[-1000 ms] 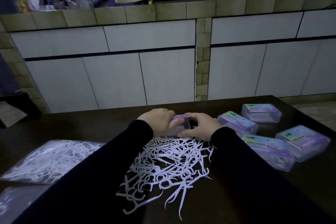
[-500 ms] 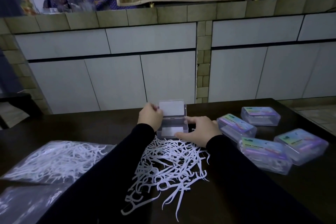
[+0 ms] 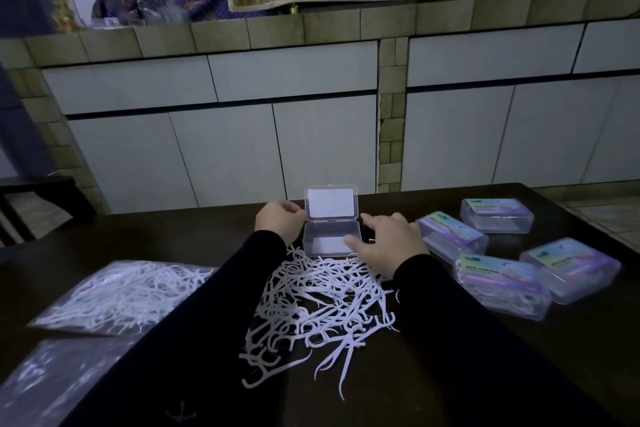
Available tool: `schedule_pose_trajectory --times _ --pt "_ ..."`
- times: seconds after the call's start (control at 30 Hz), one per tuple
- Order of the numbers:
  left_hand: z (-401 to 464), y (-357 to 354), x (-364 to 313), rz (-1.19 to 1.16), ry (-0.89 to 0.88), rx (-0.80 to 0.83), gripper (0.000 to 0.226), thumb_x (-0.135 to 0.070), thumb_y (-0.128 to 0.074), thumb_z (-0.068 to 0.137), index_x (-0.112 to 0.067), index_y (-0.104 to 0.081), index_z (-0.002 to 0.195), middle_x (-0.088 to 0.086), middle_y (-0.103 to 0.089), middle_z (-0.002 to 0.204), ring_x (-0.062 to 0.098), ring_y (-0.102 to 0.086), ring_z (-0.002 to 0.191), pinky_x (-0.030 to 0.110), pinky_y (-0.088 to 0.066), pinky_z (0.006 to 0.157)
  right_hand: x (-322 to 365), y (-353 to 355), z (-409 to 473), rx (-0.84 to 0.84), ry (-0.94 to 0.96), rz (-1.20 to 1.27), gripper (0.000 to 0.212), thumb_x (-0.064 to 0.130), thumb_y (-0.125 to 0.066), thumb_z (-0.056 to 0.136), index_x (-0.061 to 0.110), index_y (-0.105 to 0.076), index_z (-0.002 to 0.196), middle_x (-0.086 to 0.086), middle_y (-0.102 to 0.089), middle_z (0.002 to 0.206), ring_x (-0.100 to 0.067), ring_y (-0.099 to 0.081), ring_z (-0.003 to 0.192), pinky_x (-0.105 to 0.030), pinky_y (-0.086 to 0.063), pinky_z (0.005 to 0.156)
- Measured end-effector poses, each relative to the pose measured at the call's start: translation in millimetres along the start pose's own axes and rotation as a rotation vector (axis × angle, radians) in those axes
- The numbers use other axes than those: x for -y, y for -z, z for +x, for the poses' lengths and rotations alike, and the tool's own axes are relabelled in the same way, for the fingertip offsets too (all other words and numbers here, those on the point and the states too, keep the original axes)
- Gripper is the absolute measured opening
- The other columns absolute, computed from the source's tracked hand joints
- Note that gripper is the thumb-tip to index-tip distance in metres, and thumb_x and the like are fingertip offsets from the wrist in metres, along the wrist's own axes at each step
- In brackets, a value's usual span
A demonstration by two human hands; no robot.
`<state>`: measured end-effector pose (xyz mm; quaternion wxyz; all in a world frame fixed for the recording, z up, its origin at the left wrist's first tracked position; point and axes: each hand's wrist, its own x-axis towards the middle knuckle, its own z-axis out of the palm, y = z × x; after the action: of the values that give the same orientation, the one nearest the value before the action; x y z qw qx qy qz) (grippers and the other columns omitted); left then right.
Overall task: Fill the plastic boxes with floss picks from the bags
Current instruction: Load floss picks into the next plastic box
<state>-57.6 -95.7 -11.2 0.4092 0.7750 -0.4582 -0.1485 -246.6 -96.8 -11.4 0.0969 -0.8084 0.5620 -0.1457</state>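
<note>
Here a clear plastic box point(image 3: 331, 239) stands open on the dark table point(image 3: 571, 340), its hinged lid point(image 3: 331, 202) raised upright toward the tiled counter front point(image 3: 221, 135). A white card lies flat on the bottom of the box, and no picks show inside it. The left hand point(image 3: 278, 222) sits against the left side of the box at the hinge, its fingers curled inward with the fingertips at the lid's edge; whether they pinch the lid or merely touch it cannot be told. The right hand point(image 3: 389, 244) lies just right of the box, fingers relaxed and gently spread, the thumb reaching over the box's near right corner, the palm over the far edge of the pile. That pile of loose white floss picks point(image 3: 322, 308) spreads across the table directly in front of the box, between the two dark sleeves. To the left, a clear bag of floss picks point(image 3: 117, 291) lies flat, and another plastic bag point(image 3: 52, 381) lies nearer the lower left corner, its contents blurred. To the right, four closed labelled boxes point(image 3: 502, 284) holding picks rest on the table in a loose group, well apart from the open one
</note>
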Motion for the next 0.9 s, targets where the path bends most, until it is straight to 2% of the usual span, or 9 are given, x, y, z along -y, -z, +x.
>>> schedule_pose_trajectory --times 0.13,0.27,0.33,0.47,0.6,0.7,0.8,0.9 --pt "-8.0 27.8 17.7 0.329 -0.18 0.032 0.021 -0.024 -0.05 0.093 -0.018 -0.068 0.101 0.002 -0.066 0.1 0.019 -0.059 0.091 0.025 -0.042 0.078 -0.8 10.6 -5.4 -0.033 -0.052 -0.088 0.04 0.033 -0.041 0.099 0.019 -0.051 0.135 -0.007 -0.057 0.124 -0.023 -0.044 0.116 -0.042 -0.035 0.101" --pt "-17.7 46.2 35.9 0.651 -0.246 0.204 0.033 -0.03 -0.04 0.097 -0.024 -0.064 0.119 0.007 -0.057 0.122 0.025 -0.054 0.11 0.034 -0.042 0.097 0.0 7.5 -9.3 0.042 -0.088 -0.235 0.034 0.03 -0.043 0.098 0.019 -0.058 0.126 -0.007 -0.057 0.12 -0.025 -0.044 0.115 -0.043 -0.036 0.1" --pt "-29.1 49.4 40.2 0.724 -0.271 0.297 0.038 -0.037 -0.037 0.099 -0.028 -0.058 0.129 0.005 -0.051 0.127 0.024 -0.048 0.118 0.037 -0.039 0.103 -0.9 5.2 -10.9 0.051 -0.076 -0.249 0.032 0.031 -0.041 0.098 0.019 -0.061 0.12 -0.005 -0.058 0.116 -0.024 -0.045 0.112 -0.043 -0.036 0.1" --pt "-51.6 53.8 41.3 0.723 -0.361 0.263 0.036 -0.041 -0.038 0.099 -0.03 -0.061 0.124 0.002 -0.054 0.12 0.02 -0.049 0.112 0.034 -0.042 0.097 -0.5 3.7 -13.5 0.065 -0.066 -0.234 0.032 0.034 -0.047 0.096 0.022 -0.063 0.12 -0.003 -0.06 0.112 -0.022 -0.047 0.109 -0.044 -0.038 0.102" --pt "-65.2 57.4 41.1 0.68 -0.397 0.244 0.033 -0.037 -0.038 0.099 -0.027 -0.067 0.111 0.0 -0.056 0.11 0.02 -0.052 0.105 0.032 -0.043 0.091 2.2 5.0 -15.3 0.064 -0.048 -0.19 0.022 0.034 -0.055 0.091 0.024 -0.069 0.106 0.003 -0.068 0.097 -0.017 -0.057 0.095 -0.045 -0.041 0.1" --pt "-68.5 60.7 38.7 0.69 -0.503 0.192 0.036 -0.034 -0.034 0.101 -0.025 -0.064 0.118 0.0 -0.056 0.12 0.02 -0.049 0.106 0.035 -0.043 0.093 5.3 7.9 -19.2 0.082 -0.019 -0.142 0.018 0.034 -0.056 0.091 0.024 -0.07 0.1 0.005 -0.067 0.088 -0.015 -0.059 0.088 -0.044 -0.043 0.099" --pt "-71.4 63.9 28.5 0.621 -0.644 0.312 0.032 -0.03 -0.041 0.1 -0.026 -0.058 0.127 -0.008 -0.052 0.132 0.014 -0.044 0.111 0.029 -0.038 0.096 5.1 12.8 -23.5 0.094 0.038 -0.106 0.023 0.042 -0.055 0.092 0.028 -0.069 0.106 0.007 -0.068 0.093 -0.013 -0.058 0.092 -0.044 -0.041 0.101" --pt "-76.9 62.8 15.9 0.603 -0.649 0.499 0.039 -0.025 -0.052 0.096 -0.032 -0.051 0.134 -0.018 -0.045 0.142 0.009 -0.04 0.113 0.03 -0.036 0.102 4.1 21.2 -30.4 0.176 0.094 -0.126 0.043 0.056 -0.056 0.088 0.032 -0.061 0.124 0.006 -0.063 0.118 -0.016 -0.05 0.114 -0.044 -0.035 0.106"
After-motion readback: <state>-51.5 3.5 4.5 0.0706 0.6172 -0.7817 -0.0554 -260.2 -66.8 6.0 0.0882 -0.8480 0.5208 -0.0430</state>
